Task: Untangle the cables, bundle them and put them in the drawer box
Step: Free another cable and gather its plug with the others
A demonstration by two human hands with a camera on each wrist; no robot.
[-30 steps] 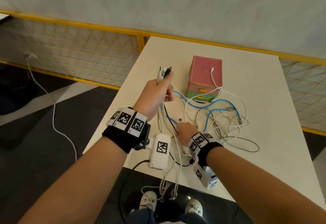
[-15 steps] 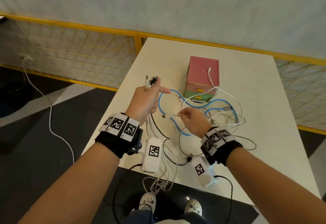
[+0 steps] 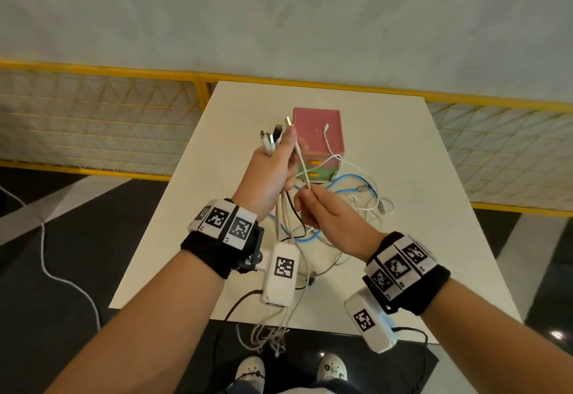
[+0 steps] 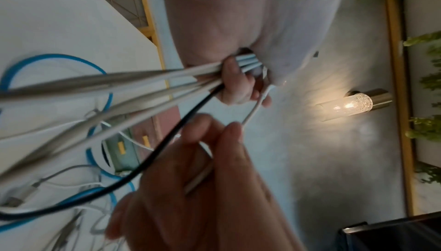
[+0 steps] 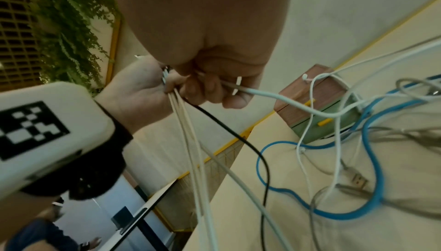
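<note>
Left hand (image 3: 269,176) gripping cable ends (image 3: 273,139), right hand (image 3: 325,217) pinching beige cable (image 3: 302,161) — above table (image 3: 418,176).

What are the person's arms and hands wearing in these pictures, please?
Both forearms are bare, with no sleeves. Each wrist carries a black fabric band topped by white tiles printed with black square marker codes. A white rounded camera housing with one such code hangs under the left wrist, another under the right, each trailing a thin black lead. The hands are bare.
</note>
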